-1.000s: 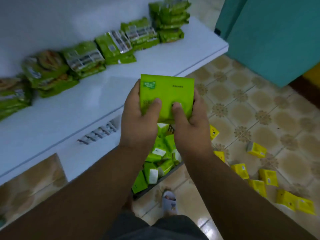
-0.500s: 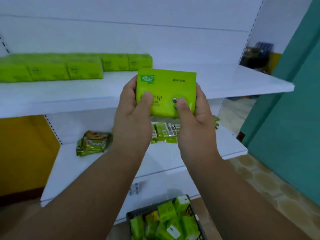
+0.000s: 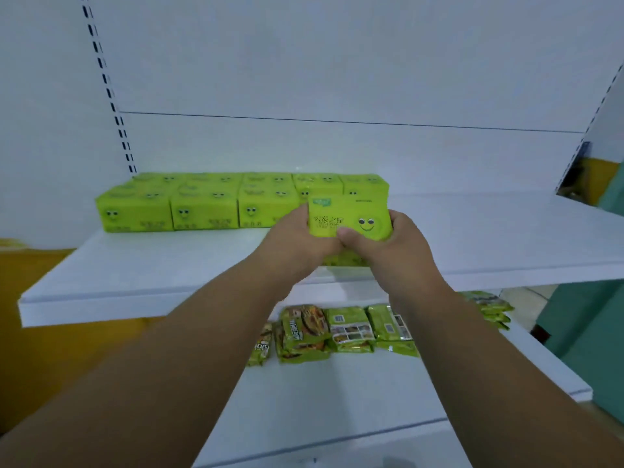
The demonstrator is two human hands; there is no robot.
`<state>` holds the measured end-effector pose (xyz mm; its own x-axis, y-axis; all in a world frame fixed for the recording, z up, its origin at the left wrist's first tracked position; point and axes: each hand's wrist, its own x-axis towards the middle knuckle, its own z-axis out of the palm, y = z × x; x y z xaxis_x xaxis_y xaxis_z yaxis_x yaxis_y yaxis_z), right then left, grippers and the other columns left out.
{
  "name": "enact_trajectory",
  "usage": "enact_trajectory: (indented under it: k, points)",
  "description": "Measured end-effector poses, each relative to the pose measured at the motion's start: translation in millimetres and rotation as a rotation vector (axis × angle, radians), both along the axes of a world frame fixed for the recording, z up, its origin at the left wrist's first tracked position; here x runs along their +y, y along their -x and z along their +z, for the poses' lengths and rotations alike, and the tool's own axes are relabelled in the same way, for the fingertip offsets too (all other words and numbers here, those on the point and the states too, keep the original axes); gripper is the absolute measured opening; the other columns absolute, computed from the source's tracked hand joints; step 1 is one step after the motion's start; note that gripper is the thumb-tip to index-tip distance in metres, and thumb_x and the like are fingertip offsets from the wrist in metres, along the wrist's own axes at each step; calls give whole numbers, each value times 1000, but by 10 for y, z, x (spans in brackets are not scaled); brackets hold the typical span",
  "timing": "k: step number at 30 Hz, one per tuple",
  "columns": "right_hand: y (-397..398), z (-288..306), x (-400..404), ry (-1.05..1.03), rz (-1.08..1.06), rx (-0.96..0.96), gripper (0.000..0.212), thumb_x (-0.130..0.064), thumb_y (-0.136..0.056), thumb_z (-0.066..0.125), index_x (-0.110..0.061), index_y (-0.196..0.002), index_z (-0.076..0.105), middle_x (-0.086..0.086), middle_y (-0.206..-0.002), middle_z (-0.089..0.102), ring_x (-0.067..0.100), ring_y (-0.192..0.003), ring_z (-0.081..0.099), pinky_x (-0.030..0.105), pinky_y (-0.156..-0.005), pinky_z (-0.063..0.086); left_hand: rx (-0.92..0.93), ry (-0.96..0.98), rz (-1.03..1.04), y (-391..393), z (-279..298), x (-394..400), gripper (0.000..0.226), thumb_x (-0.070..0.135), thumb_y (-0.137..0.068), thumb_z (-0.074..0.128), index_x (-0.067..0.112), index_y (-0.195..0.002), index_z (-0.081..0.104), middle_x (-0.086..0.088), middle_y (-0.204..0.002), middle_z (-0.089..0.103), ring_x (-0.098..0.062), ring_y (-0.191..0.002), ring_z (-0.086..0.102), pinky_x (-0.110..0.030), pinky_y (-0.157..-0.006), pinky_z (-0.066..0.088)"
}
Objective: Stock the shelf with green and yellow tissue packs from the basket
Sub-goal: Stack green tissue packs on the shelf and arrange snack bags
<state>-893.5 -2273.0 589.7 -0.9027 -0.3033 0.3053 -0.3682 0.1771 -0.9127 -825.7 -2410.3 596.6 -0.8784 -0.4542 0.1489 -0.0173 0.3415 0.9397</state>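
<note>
**Green pack held over the upper shelf, both hands on it**

Green dominates my view. Starting at the left: a slotted upright [image 3: 111, 96] runs down the white back panel, and just below its foot sits the row of stocked tissue packs [image 3: 202, 204], lime green with small smiley faces, stacked two high and packed side by side against the back of the upper shelf [image 3: 135, 282]. The row runs rightward toward the middle of the shelf.

Centre: my left hand [image 3: 297, 238] and right hand [image 3: 391, 244] hold one green tissue pack [image 3: 347, 219] between them, in front of the right end of the stocked row. Fingers of both hands curl around the pack's sides and underside; the thumbs meet on its lower front edge. The pack's front faces me, tilted up, smiley face printed at its right. A sliver of green shows beneath the hands; I cannot tell whether the pack touches the shelf board.

Below, between my forearms: noodle packets [image 3: 324, 329] lie in a loose row on the lower shelf [image 3: 337, 400], more of them stacked further right [image 3: 489, 307].

Far right: a teal panel [image 3: 591, 332] stands beside the shelving.
</note>
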Motion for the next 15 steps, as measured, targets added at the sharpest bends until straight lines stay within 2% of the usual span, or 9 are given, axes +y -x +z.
enact_trajectory:
  k: [1,2,3,4,6,9,11,15]
  points:
    - [115,0,-37,-77,38,-9,54,-44,-60,87,-21,-105,67,-5,-97,73,12,-86,70,33,-77,57,-38,69,-52,55,9,-134,60,26,-75,84,40,-122,50,20,-106,65,-12,-102,63,-13,-74,48]
    - [222,-5,-69,-154,61,-18,54,-38,-61,90,-20,-106,67,-6,-96,73,12,-86,70,31,-77,57,-92,154,-85,120,12,-257,72,22,-72,86,40,-128,44,19,-103,65,-10,-97,63,-14,-75,50]
    - [330,-15,-104,-225,59,-19,54,-36,-62,91,-20,-107,66,-8,-96,72,9,-85,69,28,-75,55,-153,278,-99,192,20,-359,87,22,-72,87,33,-142,37,13,-111,65,-13,-102,62,-23,-84,52]
    - [418,-23,-143,-288,38,-1,55,-35,-62,91,-21,-107,63,-12,-95,70,5,-83,66,23,-71,52,-205,453,-87,257,27,-428,91,26,-73,85,26,-147,33,5,-120,63,-18,-109,60,-32,-91,51]
    - [577,-20,-263,-386,-32,65,63,-38,-63,90,-24,-113,55,-14,-101,64,3,-86,61,20,-69,44,-246,872,1,414,34,-552,79,38,-75,80,20,-141,39,-5,-127,55,-26,-118,52,-38,-97,46]
    - [793,-9,-488,-530,-132,185,74,-38,-69,85,-19,-133,53,3,-126,57,21,-110,57,24,-80,37,-163,1342,103,626,82,-740,60,49,-81,67,24,-134,51,-3,-129,48,-27,-121,42,-40,-101,39]
    - [899,6,-607,-592,-165,248,67,-35,-73,81,-16,-132,55,8,-131,52,26,-115,55,26,-83,38,-107,1463,89,767,132,-859,48,51,-85,62,26,-127,58,-1,-127,50,-26,-119,42,-40,-100,37]
    - [1074,33,-783,-702,-153,319,55,-29,-81,75,-10,-129,56,14,-132,50,32,-117,53,33,-92,41,-72,1513,58,1029,143,-1014,44,53,-87,59,24,-120,62,-1,-119,55,-25,-117,45,-39,-100,36]
